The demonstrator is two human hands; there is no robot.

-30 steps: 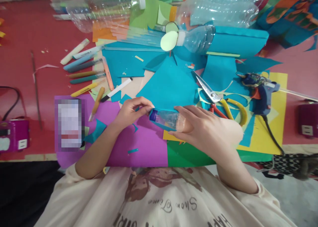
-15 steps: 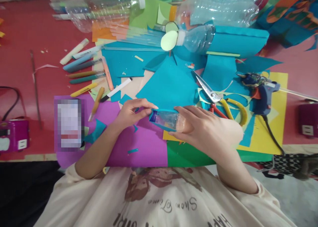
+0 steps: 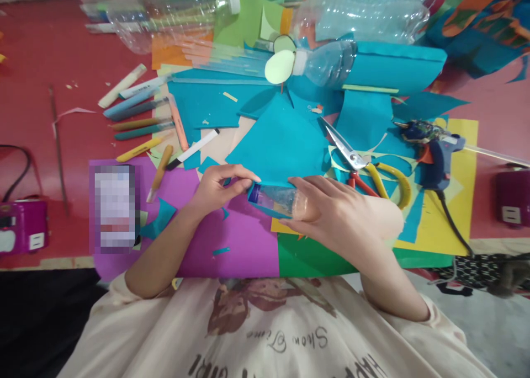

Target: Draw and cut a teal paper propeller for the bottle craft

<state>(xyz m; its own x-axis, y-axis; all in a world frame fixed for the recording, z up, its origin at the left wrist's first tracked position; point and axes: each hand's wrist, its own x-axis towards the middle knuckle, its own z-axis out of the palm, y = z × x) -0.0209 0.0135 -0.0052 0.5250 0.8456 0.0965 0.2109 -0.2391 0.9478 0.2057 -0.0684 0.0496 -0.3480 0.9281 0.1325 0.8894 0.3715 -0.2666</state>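
- The left hand (image 3: pixel 215 189) reaches in with its forearm angled forward, thumb and forefinger brought together beside the blue cap (image 3: pixel 254 193); whether they pinch anything is impossible to tell.
- The right hand (image 3: pixel 333 209) arches palm down, fingers over and thumb below, gripping the base end of the small clear bottle (image 3: pixel 275 200).
- That bottle lies on its side between the hands, cap toward the left one.
- Purple (image 3: pixel 232 245), green (image 3: pixel 314 256) and blue sheets (image 3: pixel 281 140) cover much of the red tabletop (image 3: pixel 28 102).
- Scissors (image 3: pixel 351 158) and a glue gun (image 3: pixel 441 157) lie to the right, markers (image 3: pixel 134 102) to the left.
- Grey floor (image 3: pixel 488 334) shows at lower right.
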